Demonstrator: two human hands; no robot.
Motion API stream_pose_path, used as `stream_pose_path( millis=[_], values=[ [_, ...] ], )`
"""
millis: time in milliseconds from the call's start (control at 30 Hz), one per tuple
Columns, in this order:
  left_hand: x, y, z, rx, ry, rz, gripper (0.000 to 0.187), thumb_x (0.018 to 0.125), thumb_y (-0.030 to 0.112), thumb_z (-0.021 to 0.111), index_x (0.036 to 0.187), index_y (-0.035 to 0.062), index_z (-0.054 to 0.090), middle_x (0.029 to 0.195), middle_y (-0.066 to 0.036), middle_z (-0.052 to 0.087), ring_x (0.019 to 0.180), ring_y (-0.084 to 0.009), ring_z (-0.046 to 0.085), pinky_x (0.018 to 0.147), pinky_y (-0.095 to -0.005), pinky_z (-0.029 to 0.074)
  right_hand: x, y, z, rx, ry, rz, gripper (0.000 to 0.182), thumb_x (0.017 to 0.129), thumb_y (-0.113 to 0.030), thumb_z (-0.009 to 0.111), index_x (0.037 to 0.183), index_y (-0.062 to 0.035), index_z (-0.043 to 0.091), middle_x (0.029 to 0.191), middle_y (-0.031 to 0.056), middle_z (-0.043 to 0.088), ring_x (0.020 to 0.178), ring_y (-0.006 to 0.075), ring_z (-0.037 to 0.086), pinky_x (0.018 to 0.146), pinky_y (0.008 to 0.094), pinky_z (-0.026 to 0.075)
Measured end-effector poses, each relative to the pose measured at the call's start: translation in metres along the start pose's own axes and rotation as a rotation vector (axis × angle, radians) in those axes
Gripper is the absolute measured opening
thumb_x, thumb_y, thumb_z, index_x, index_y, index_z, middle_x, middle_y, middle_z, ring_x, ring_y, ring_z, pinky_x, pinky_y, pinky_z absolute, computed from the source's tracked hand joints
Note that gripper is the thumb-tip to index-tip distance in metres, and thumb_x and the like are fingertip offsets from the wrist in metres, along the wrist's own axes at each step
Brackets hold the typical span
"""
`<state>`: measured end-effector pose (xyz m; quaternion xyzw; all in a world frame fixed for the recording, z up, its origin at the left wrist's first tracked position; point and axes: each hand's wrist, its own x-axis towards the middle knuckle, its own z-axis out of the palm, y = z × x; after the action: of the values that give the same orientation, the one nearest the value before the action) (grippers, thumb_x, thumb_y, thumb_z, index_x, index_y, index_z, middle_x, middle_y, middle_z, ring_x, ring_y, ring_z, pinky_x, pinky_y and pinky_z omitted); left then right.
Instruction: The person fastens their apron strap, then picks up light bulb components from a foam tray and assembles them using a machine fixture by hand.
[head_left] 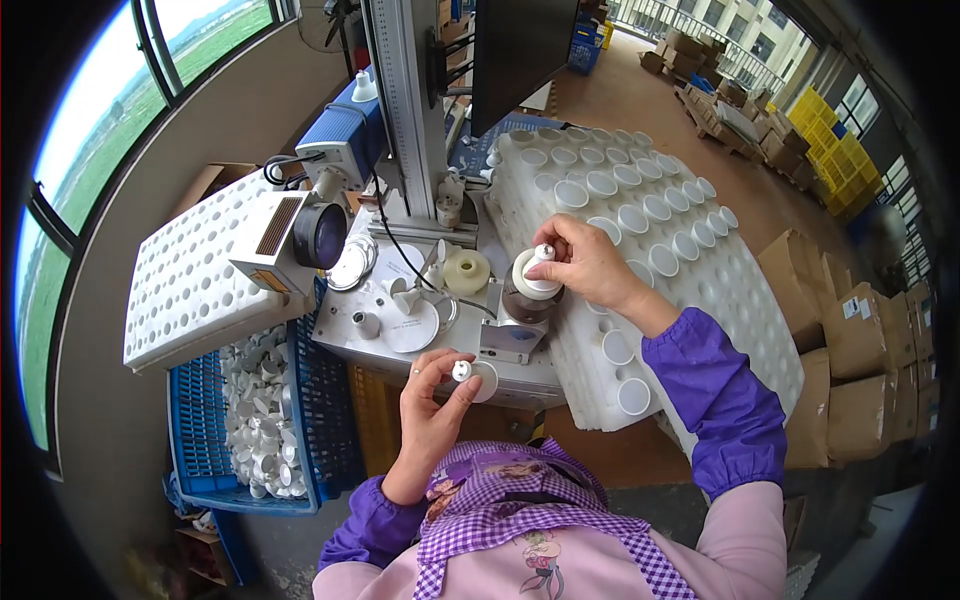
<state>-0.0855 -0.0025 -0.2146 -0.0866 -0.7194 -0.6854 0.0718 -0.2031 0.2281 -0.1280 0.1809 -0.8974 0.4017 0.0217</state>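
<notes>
My right hand point(596, 266) pinches a white spotlight bulb point(533, 281) by its narrow base. This bulb sits at the dark round fixture point(526, 304) on a metal block, its pin end pointing up. Lower and to the left, my left hand point(430, 402) holds a second white spotlight bulb point(485, 382) between thumb and fingers, close to the bench's front edge. Beside the fixture lies a cream plastic ring point(465, 270). The black lens of the laser marking head point(320, 236) faces the bench from the left.
On the right, a white foam tray point(735, 310) carries rows of bulbs, round faces up. Another foam tray point(160, 290) leans at left above a blue crate point(322, 440) full of white bulbs. White discs point(412, 325) lie on the bench. Cardboard boxes point(862, 405) are stacked far right.
</notes>
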Motion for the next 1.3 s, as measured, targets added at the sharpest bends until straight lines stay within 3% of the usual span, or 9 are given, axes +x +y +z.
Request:
stream_pose_path(
  millis=[133,300,533,600,933,1000,1133,1200,1300],
  values=[
    [-0.001,0.0,-0.001,-0.041,-0.003,-0.024,0.024,0.08,0.012,0.071,0.102,0.0037,0.065,0.1,-0.005,0.059,0.091,-0.0157,0.052,0.08,-0.027,0.042,-0.006,0.015,0.016,0.198,0.107,0.117,0.032,0.067,-0.015,0.079,0.087,-0.002,0.058,0.075,0.005,0.056,0.066,0.0137,0.055,0.062,0.028,0.046],
    [-0.002,-0.002,0.0,-0.044,-0.014,-0.022,0.024,0.08,0.012,0.071,0.101,0.0031,0.065,0.1,-0.005,0.059,0.089,-0.0145,0.053,0.08,-0.0264,0.043,-0.008,0.003,0.02,0.031,0.255,-0.09,0.029,0.068,-0.012,0.077,0.084,0.0003,0.056,0.081,0.0076,0.055,0.065,0.0162,0.054,0.062,0.029,0.046],
    [-0.008,-0.004,-0.002,-0.098,-0.032,-0.075,0.024,0.08,0.011,0.071,0.102,0.0029,0.065,0.101,-0.005,0.058,0.088,-0.0138,0.053,0.08,-0.026,0.043,-0.009,0.004,0.017,0.004,0.211,-0.07,0.028,0.07,-0.009,0.077,0.091,0.0003,0.06,0.082,0.0039,0.053,0.064,0.0121,0.052,0.06,0.0269,0.045],
    [-0.01,-0.005,-0.004,-0.088,-0.028,-0.069,0.024,0.081,0.011,0.071,0.102,0.0029,0.065,0.101,-0.006,0.058,0.089,-0.0138,0.053,0.081,-0.0258,0.043,-0.01,-0.006,0.015,-0.042,0.209,-0.037,0.025,0.069,-0.007,0.074,0.086,0.0011,0.059,0.082,0.0101,0.055,0.066,0.0212,0.056,0.063,0.0319,0.047],
    [-0.013,-0.004,-0.005,-0.153,-0.056,-0.117,0.023,0.082,0.009,0.069,0.103,0.0011,0.064,0.103,-0.005,0.057,0.091,-0.0126,0.056,0.08,-0.025,0.045,-0.005,-0.008,0.009,-0.152,0.166,-0.031,0.023,0.067,-0.01,0.075,0.081,0.0012,0.06,0.081,0.0112,0.055,0.071,0.0221,0.057,0.065,0.0335,0.046],
    [-0.012,-0.003,-0.004,-0.198,-0.052,-0.133,0.022,0.082,0.008,0.069,0.103,0.0007,0.064,0.103,-0.005,0.056,0.09,-0.0117,0.056,0.079,-0.0245,0.046,-0.005,-0.008,0.007,-0.106,0.168,0.016,0.024,0.07,-0.01,0.076,0.087,0.001,0.063,0.078,0.0038,0.056,0.063,0.0105,0.052,0.06,0.0254,0.045],
    [-0.01,-0.007,-0.005,-0.168,-0.075,-0.125,0.022,0.083,0.009,0.068,0.103,0.0007,0.064,0.103,-0.005,0.056,0.09,-0.011,0.057,0.077,-0.0235,0.048,-0.008,0.003,0.007,-0.029,0.102,0.094,0.023,0.072,-0.01,0.074,0.089,0.0011,0.065,0.076,0.0043,0.061,0.064,0.0096,0.055,0.061,0.0255,0.046],
    [-0.01,-0.007,-0.005,-0.171,-0.086,-0.135,0.023,0.083,0.009,0.068,0.103,0.0007,0.064,0.104,-0.005,0.056,0.09,-0.0112,0.057,0.078,-0.0236,0.048,-0.007,-0.001,0.006,-0.014,0.12,0.069,0.026,0.07,-0.013,0.075,0.089,0.002,0.065,0.075,0.0127,0.064,0.065,0.0199,0.061,0.062,0.0311,0.048],
    [-0.01,-0.006,-0.004,-0.182,-0.098,-0.145,0.023,0.083,0.009,0.068,0.104,0.0007,0.063,0.104,-0.005,0.056,0.091,-0.0117,0.057,0.078,-0.0239,0.048,-0.007,-0.004,0.006,-0.024,0.087,0.094,0.026,0.071,-0.014,0.074,0.089,0.0031,0.065,0.074,0.013,0.064,0.065,0.0186,0.062,0.061,0.0307,0.049]
  ],
)
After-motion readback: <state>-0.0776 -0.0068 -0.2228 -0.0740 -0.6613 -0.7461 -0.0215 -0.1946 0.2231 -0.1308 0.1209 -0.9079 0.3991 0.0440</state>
